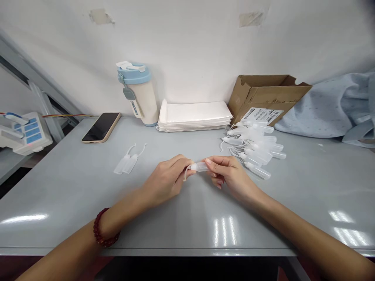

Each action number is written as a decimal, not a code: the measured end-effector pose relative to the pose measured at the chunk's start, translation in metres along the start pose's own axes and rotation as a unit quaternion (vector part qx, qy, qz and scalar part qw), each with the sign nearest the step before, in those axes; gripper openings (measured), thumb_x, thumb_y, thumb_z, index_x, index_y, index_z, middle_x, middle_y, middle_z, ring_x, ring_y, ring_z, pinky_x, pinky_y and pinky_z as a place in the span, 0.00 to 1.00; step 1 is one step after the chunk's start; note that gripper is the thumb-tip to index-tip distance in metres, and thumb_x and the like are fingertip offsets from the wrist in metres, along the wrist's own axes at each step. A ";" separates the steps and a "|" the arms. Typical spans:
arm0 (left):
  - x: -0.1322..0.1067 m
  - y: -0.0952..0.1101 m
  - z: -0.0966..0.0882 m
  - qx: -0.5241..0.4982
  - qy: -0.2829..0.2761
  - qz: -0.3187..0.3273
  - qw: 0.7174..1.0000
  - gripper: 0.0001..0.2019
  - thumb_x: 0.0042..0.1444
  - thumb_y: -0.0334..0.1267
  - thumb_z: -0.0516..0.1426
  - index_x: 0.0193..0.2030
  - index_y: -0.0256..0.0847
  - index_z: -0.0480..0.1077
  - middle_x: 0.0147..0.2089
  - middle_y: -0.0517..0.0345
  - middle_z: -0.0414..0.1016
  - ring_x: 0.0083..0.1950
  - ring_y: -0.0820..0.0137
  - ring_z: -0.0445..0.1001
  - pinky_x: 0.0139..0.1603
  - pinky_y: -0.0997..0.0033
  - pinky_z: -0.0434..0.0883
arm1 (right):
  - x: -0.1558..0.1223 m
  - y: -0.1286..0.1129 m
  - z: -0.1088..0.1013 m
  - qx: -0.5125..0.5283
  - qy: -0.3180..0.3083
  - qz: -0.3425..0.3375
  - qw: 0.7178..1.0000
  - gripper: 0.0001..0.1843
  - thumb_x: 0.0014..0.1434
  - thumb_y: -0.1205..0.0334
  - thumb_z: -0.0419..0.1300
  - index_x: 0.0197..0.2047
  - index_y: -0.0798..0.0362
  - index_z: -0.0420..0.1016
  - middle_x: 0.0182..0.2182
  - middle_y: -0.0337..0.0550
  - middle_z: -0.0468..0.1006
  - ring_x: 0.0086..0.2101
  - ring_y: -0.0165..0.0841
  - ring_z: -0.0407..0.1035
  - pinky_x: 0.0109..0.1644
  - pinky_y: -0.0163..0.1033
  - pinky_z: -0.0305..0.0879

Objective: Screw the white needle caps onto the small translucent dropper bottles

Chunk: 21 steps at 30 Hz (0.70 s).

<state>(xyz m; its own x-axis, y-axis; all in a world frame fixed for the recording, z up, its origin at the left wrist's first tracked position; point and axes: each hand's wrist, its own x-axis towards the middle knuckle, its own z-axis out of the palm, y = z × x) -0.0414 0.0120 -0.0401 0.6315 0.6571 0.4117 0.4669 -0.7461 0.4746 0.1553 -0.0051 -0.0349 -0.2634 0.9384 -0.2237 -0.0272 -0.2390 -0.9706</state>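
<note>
Between my two hands a small translucent squeeze bottle [201, 167] lies sideways above the table, its white neck and curled cap strap towards the left. My left hand [169, 175] is closed in a pinch at the neck end, where a thin dark tip shows faintly. Thumb and fingers of my right hand [230, 173] grip the bottle's base. Two similar bottles [126, 163] rest side by side on the table, left of my left hand. Beyond my right hand lies a heap of like bottles [258, 144], several showing thin tips and straps.
A phone [101, 127], a blue-lidded tumbler [140, 95], a stack of white envelopes [195, 115] and an open cardboard box [266, 95] line the back of the grey table [175, 230]. Pale blue fabric [328, 105] sits at right. A white power strip [27, 132] is beyond the left edge.
</note>
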 end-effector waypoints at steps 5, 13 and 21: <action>0.003 0.000 0.000 -0.004 0.029 -0.023 0.999 0.04 0.62 0.34 0.52 0.39 0.38 0.67 0.33 0.58 0.71 0.32 0.74 0.69 0.34 0.75 0.67 | -0.006 -0.010 -0.002 -0.164 0.051 -0.083 0.982 0.17 0.60 0.52 0.55 0.26 0.54 0.69 0.19 0.34 0.62 0.20 0.25 0.57 0.25 0.34 0.54; 0.005 0.001 -0.006 -0.074 0.089 -0.172 0.978 0.12 0.59 0.38 0.54 0.48 0.39 0.68 0.36 0.56 0.75 0.36 0.71 0.74 0.33 0.75 0.72 | 0.008 -0.030 -0.079 -0.344 0.391 -0.291 0.802 0.13 0.58 0.58 0.58 0.43 0.53 0.76 0.29 0.41 0.74 0.28 0.30 0.64 0.33 0.36 0.62; 0.005 0.000 -0.005 -0.094 0.083 -0.192 0.973 0.13 0.58 0.39 0.54 0.48 0.38 0.69 0.36 0.55 0.75 0.35 0.71 0.74 0.35 0.73 0.73 | 0.022 -0.032 -0.147 -0.388 0.488 -0.229 0.747 0.12 0.52 0.61 0.63 0.41 0.55 0.77 0.34 0.46 0.77 0.32 0.32 0.66 0.39 0.39 0.61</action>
<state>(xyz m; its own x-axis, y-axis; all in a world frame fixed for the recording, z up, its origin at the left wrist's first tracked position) -0.0414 0.0161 -0.0336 0.3178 0.9031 0.2887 0.5167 -0.4203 0.7459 0.2923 0.0595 -0.0218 0.4416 0.7028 0.5577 0.7690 0.0237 -0.6388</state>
